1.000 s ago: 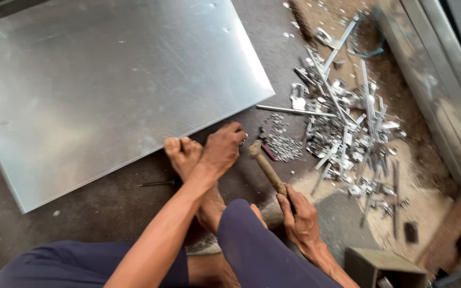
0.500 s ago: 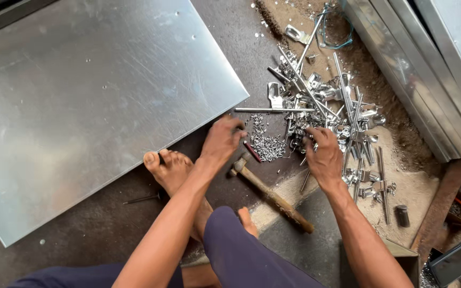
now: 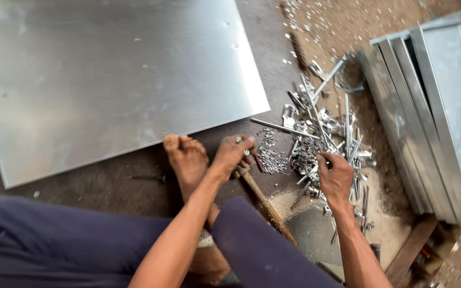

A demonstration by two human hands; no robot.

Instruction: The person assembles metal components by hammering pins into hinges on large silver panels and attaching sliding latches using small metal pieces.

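the left hand (image 3: 231, 154) rests curled on the dark floor (image 3: 108, 184), just off the near right corner of the big metal sheet (image 3: 108, 80), pinching a small silvery piece in its fingers. beside it is a bare foot (image 3: 188, 160). a wooden-handled hammer (image 3: 265, 202) lies on the floor under that hand. the right hand (image 3: 336, 178) reaches into the heap of metal scraps (image 3: 321, 138), fingers closed on a small piece. folded sheet panels (image 3: 438, 106) stack along the right edge.
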